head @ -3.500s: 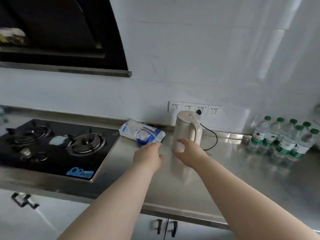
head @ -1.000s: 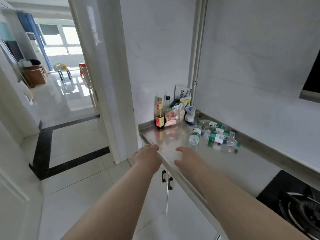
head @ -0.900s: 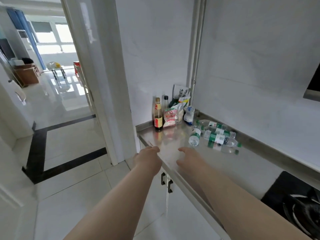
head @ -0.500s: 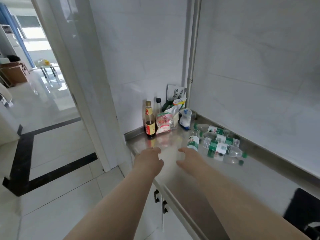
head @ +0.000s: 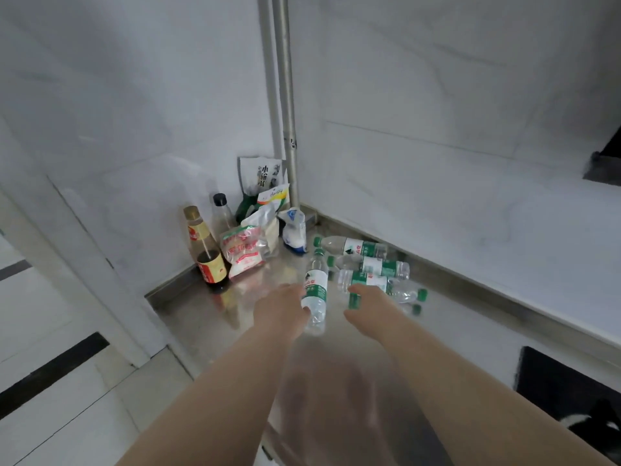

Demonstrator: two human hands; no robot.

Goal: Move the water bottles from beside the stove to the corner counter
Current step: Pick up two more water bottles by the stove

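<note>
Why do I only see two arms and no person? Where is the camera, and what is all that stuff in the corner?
The camera sits on the person's head and looks down, so you see only their arms, as if through their eyes. The left hand reaches beside a standing water bottle, and the right hand is over the lying water bottles. I cannot tell whether either hand grips one yet. Everything rests on a shiny metal counter in a corner. Behind stand a brown sauce bottle, a clear bottle with a black cap and some food bags. The black thing at the lower right is the stove.
</note>
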